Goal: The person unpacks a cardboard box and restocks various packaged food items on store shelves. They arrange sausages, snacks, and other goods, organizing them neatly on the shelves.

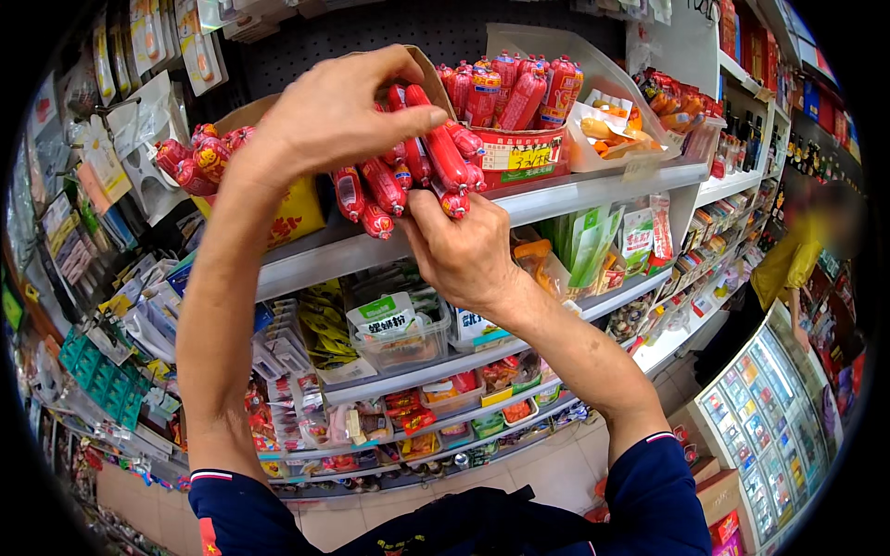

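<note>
A bundle of red film-wrapped sausages (410,156) is held in front of the top shelf, with their crimped ends pointing toward me. My left hand (354,111) arches over the bundle from above, its thumb lying across the upper sausages. From below, my right hand (459,250) grips the lower ends, its fingers partly hidden under the sausages. Just behind them rises the brown cardboard wall (431,76) of a box. Beside the bundle stands a red box (521,163) packed with upright sausages, a price tag on its front.
More sausages (201,156) fill a yellow box (299,208) at left. A clear bin (619,142) of snacks sits at right. Lower shelves hold packets in plastic tubs (403,340). Hanging goods (125,306) crowd the left. A person in yellow (786,264) stands behind a glass counter (765,410).
</note>
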